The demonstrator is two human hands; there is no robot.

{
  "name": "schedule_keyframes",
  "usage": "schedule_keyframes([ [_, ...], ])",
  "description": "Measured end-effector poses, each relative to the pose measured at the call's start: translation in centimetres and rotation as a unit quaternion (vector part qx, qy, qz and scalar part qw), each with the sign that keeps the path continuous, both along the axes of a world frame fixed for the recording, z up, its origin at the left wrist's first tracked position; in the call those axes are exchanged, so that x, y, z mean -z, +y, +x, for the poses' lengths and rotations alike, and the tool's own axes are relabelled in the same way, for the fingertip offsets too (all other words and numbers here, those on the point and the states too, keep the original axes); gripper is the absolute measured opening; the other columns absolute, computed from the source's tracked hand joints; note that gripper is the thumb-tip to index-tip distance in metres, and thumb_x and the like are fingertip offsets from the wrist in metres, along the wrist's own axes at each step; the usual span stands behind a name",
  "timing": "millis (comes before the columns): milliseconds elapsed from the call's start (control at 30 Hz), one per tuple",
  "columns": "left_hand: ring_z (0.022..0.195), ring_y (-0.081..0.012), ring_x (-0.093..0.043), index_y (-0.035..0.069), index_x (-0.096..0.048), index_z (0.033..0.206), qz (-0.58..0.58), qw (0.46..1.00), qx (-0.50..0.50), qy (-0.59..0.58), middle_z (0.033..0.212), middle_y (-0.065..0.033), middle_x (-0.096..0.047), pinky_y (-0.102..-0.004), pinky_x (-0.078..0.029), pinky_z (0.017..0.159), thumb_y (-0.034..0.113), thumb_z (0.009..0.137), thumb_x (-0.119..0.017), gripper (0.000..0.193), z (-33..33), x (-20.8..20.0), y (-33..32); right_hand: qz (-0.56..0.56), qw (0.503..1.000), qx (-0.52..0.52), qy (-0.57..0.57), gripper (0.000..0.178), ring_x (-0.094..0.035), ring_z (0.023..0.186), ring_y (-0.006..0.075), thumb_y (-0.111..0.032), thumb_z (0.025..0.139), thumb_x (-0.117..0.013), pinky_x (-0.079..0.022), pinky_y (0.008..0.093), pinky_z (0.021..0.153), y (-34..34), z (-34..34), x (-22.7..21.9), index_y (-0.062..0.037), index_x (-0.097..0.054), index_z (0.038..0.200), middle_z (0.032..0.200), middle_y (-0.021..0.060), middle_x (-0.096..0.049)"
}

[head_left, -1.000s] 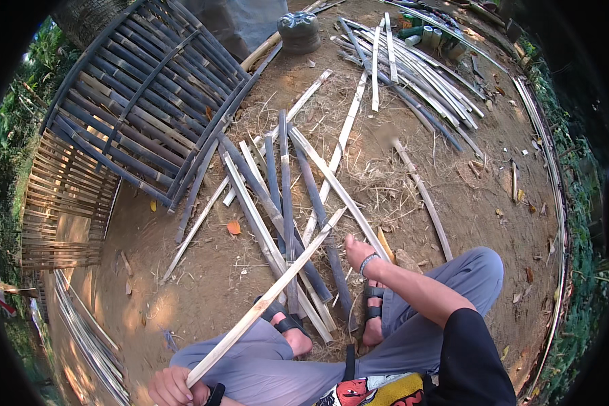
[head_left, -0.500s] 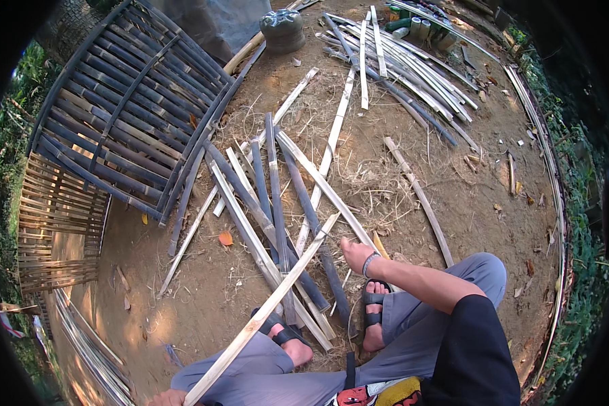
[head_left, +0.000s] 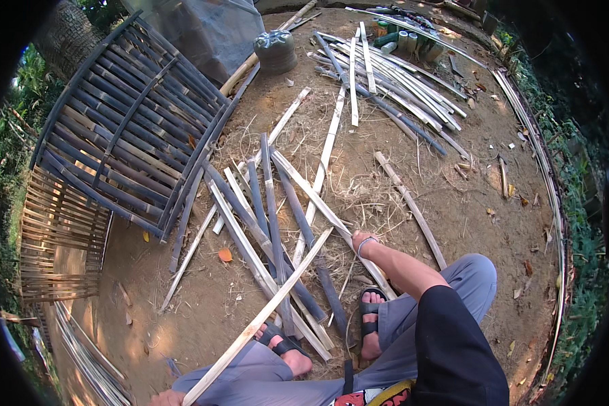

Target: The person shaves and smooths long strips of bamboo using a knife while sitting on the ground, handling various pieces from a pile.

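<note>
At the lower left edge my left hand [head_left: 168, 398] is closed round the lower end of a long pale bamboo strip [head_left: 257, 328]. This strip slants up and right over my leg, its far tip near my right hand. My right hand [head_left: 365, 242] is closed just right of that tip, above another pale bamboo strip lying on the ground. What its fingers hold is hidden, though a small dark sliver shows between them and the tip. Beneath the held strip lie several dark bamboo slats [head_left: 271, 203] and pale split strips, crossing one another between and beyond my sandalled feet.
A dark bamboo slatted frame [head_left: 132, 122] leans at the left, above a lighter slatted panel [head_left: 64, 230]. More pale strips [head_left: 399, 81] are piled at the far right. A bulging clear plastic container [head_left: 275, 53] stands at the back. Shavings [head_left: 386, 196] litter the dirt ground.
My right hand has shifted slightly up and right relative to the held strip's tip, staying closed. My left hand keeps its grip. The whole view has shifted slightly.
</note>
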State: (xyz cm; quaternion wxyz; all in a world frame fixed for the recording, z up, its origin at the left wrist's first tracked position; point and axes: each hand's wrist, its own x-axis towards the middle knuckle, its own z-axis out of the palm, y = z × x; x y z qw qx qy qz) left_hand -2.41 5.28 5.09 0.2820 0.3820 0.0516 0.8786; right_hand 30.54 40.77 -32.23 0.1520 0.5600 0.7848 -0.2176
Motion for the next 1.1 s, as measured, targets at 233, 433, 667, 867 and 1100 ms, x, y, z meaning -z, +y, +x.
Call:
schedule_keyframes([
  [233, 0.051, -0.0087, -0.029, 0.012, -0.038, 0.070, -0.126, 0.974, -0.178, -0.064, 0.061, 0.0025, -0.030, -0.0229, -0.029, 0.053, 0.039, 0.093, -0.058, 0.041, -0.1, -2.0, -2.1, 0.037, 0.985, -0.052, 0.160, 0.024, -0.065, 0.088, 0.0419, -0.015, 0.087, -0.054, -0.052, 0.0488, 0.078, -2.9, -3.3, -16.6, 0.0003, -0.049, 0.105, 0.090, 0.0275, -0.065],
  [433, 0.062, -0.0137, -0.038, 0.012, -0.040, 0.073, -0.216, 0.921, -0.262, -0.189, 0.066, -0.0001, -0.038, -0.0267, -0.036, 0.066, 0.038, 0.094, -0.057, 0.037, 0.4, -7.0, -1.9, 0.040, 0.931, 0.075, 0.354, 0.033, -0.062, 0.083, 0.0456, -0.022, 0.089, -0.057, -0.048, 0.0510, 0.074, -8.7, -0.9, -27.9, 0.0004, -0.040, 0.106, 0.086, 0.0289, -0.062],
  [667, 0.076, -0.0157, -0.058, 0.009, -0.047, 0.096, -0.341, 0.781, -0.514, -0.100, 0.092, -0.0067, -0.057, -0.0233, -0.041, 0.060, 0.048, 0.096, -0.044, 0.039, 0.9, -3.4, -0.3, -0.086, 0.899, 0.102, 0.418, 0.037, -0.060, 0.080, 0.0473, -0.034, 0.096, -0.051, -0.045, 0.0506, 0.067, -22.0, -4.4, -23.3, 0.0021, -0.046, 0.097, 0.075, 0.0289, -0.059],
  [867, 0.057, -0.0177, -0.060, 0.005, -0.039, 0.116, -0.366, 0.712, -0.599, -0.007, 0.094, -0.0143, -0.061, -0.0205, -0.044, 0.048, 0.056, 0.098, -0.028, 0.055, 1.0, -2.1, -0.8, -0.114, 0.857, 0.024, 0.502, 0.031, -0.058, 0.081, 0.0494, -0.028, 0.097, -0.049, -0.044, 0.0538, 0.066, -28.2, -10.9, -24.0, 0.0005, -0.043, 0.106, 0.080, 0.0308, -0.059],
  [1100, 0.054, -0.0211, -0.063, 0.003, -0.031, 0.128, -0.360, 0.715, -0.597, 0.049, 0.093, -0.0198, -0.062, -0.0218, -0.049, 0.042, 0.054, 0.097, -0.023, 0.061, 0.8, -1.4, -0.6, -0.064, 0.862, 0.029, 0.502, 0.027, -0.059, 0.078, 0.0480, -0.025, 0.098, -0.047, -0.045, 0.0528, 0.064, -27.9, -13.5, -21.1, -0.0009, -0.044, 0.107, 0.079, 0.0282, -0.060],
])
